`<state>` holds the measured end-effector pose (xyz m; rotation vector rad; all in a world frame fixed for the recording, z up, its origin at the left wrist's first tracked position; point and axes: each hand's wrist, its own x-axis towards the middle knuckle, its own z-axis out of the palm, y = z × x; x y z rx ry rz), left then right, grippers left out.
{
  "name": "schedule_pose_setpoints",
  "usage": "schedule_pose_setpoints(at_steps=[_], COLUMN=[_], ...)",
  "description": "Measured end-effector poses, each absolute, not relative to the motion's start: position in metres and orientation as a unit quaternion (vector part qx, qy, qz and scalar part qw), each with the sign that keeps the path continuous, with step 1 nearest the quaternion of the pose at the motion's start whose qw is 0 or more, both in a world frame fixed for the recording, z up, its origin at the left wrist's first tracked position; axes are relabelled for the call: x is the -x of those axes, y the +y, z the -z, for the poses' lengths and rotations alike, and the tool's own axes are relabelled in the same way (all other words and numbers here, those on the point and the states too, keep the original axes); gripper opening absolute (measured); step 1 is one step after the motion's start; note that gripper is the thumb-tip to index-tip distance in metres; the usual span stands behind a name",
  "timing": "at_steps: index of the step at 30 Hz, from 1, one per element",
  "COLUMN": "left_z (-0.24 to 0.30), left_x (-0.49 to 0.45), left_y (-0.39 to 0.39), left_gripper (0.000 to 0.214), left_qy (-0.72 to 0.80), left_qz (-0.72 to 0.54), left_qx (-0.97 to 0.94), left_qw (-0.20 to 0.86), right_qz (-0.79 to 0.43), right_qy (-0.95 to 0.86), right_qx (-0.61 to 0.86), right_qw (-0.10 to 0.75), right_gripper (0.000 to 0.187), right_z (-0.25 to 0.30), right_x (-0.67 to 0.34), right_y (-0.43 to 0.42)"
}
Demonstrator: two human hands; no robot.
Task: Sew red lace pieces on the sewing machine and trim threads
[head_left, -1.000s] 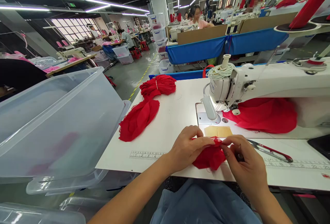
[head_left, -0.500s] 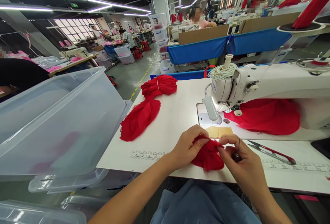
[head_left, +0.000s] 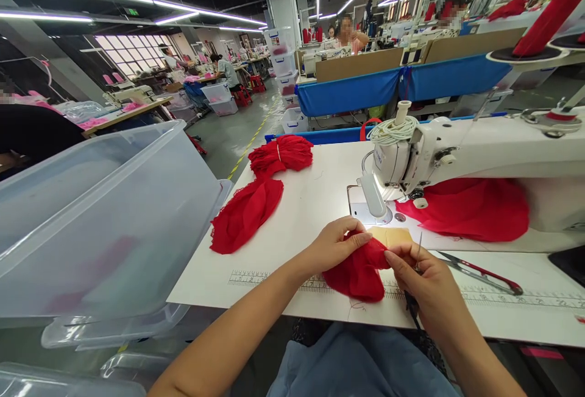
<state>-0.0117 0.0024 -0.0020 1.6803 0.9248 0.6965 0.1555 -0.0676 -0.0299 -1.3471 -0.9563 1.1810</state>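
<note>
A small gathered piece of red fabric [head_left: 356,272] hangs between my hands, just above the table's front edge. My left hand [head_left: 336,242] pinches its upper edge from the left. My right hand [head_left: 423,278] is closed, with thumb and forefinger gripping the fabric's right corner. A slim tool [head_left: 411,309] with a dark lower end and a thin metal tip also sits in the right hand; its kind is unclear. Just behind the hands is a yellowish card [head_left: 393,235]. To their right lies a pair of red-handled thread snips [head_left: 491,275]. Loose thread trails below the fabric.
A white sewing machine [head_left: 457,147] stands at the back right, with red fabric [head_left: 470,208] under its arm. More red fabric [head_left: 249,214] and a tied red bundle [head_left: 281,153] lie left. A large clear bin [head_left: 137,202] borders the table. People work farther back.
The red fabric has turned and shifted left, now hanging smoother. My right hand has rotated, bringing the slim tool's metal tip and dark end into clearer view. Both hands still grip the fabric.
</note>
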Motion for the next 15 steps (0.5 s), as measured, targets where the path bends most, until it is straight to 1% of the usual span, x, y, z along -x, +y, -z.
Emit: schedule_pose_setpoints(at_steps=[1,3,6,8,11,13,15], left_z=[0.004,0.008,0.016,0.020,0.021,0.020,0.018], left_x=[0.012,0.012,0.011,0.010,0.010,0.011,0.012], left_y=[0.004,0.006,0.005,0.005,0.007,0.010,0.012], left_gripper=[0.025,0.035,0.048,0.050,0.048,0.049,0.053], left_qy=[0.387,0.371,0.348,0.350,0.344,0.342,0.345], left_qz=[-0.294,-0.298,-0.310,-0.328,-0.327,-0.314,-0.293], left_qx=[-0.686,-0.636,-0.544,-0.520,-0.547,-0.566,-0.570], left_qw=[0.540,0.608,0.698,0.706,0.689,0.682,0.685], right_qz=[-0.500,-0.516,-0.516,-0.494,-0.478,-0.493,-0.511], right_qy=[-0.385,-0.358,-0.358,-0.385,-0.425,-0.427,-0.402], right_qx=[0.563,0.561,0.570,0.573,0.562,0.554,0.554], right_qw=[0.534,0.539,0.530,0.528,0.525,0.518,0.519], right_gripper=[0.043,0.046,0.050,0.050,0.041,0.038,0.041], right_z=[0.029,0.027,0.024,0.024,0.028,0.031,0.033], right_x=[-0.154,-0.153,-0.151,-0.152,-0.152,-0.151,-0.148], right_y=[-0.067,-0.066,-0.065,-0.065,-0.064,-0.064,-0.063])
